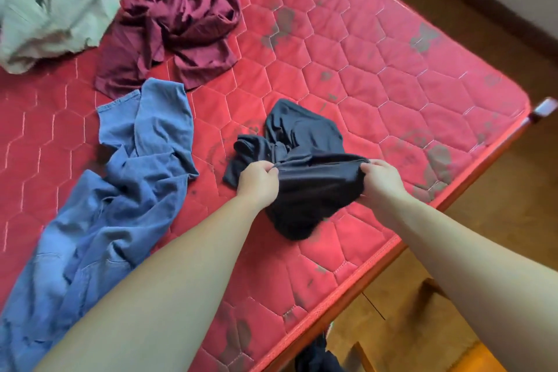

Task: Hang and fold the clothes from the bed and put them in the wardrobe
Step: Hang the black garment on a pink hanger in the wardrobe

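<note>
Two bare hands grip one crumpled black fabric garment (305,169) near the front edge of the bed. The left hand (256,183) is closed, its fingers pinching a fold of the garment's edge, and the right hand (382,180) is clamped on the same edge further right, so the cloth stretches in a taut band between them. The rest of the black garment lies bunched on the red quilted mattress (377,75), which is stitched in hexagons and marked with dark smudges. To the left, a rumpled blue denim garment (120,190) sprawls across the mattress, well apart from the black one. Beyond it a crumpled maroon garment (178,27) lies in a heap, touching the blue one's far end. A pale cream and light green pile of clothes (51,3) sits at the far left corner, just beside the maroon heap. Brown flooring (498,214) shows past the mattress edge at right.
</note>
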`<move>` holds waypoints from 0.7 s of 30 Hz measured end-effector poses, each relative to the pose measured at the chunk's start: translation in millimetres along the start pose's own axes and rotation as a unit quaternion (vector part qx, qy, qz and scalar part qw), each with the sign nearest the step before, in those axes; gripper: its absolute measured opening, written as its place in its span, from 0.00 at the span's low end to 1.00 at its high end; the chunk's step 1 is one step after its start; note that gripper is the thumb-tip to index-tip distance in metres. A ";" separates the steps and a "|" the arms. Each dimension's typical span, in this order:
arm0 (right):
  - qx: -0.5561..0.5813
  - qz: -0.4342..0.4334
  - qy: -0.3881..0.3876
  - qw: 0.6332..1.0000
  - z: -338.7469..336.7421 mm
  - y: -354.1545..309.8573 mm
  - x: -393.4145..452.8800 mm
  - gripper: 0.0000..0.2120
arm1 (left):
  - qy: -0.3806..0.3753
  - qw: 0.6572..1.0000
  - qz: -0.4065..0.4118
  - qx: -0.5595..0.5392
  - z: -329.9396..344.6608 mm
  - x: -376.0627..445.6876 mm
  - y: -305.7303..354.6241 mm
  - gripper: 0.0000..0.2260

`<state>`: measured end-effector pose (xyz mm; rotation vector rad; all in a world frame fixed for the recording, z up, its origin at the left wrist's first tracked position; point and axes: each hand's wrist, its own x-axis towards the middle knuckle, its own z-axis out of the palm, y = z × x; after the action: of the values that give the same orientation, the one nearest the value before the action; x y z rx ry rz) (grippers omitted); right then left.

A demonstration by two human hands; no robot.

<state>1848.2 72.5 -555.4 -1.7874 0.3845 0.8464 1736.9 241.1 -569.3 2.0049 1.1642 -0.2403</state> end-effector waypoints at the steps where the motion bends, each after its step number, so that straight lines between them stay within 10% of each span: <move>1: -0.023 -0.030 0.015 0.999 -2.7 -14.8 -9.4 0.08 | 0.022 1.000 0.006 -0.021 -8.4 -5.2 6.7 0.11; 9: -0.056 -0.182 0.035 0.981 -23.0 -107.6 -124.4 0.05 | 0.099 0.971 0.084 -0.202 -94.0 -75.5 51.3 0.10; 21: 0.015 -0.351 0.008 0.936 -70.3 -205.1 -431.1 0.05 | 0.080 0.928 0.340 -0.130 -282.1 -301.8 102.8 0.08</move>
<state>1701.1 26.4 -98.2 -1.7232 -0.2335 0.3122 1590.1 217.6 -170.5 2.0779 0.4940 0.4148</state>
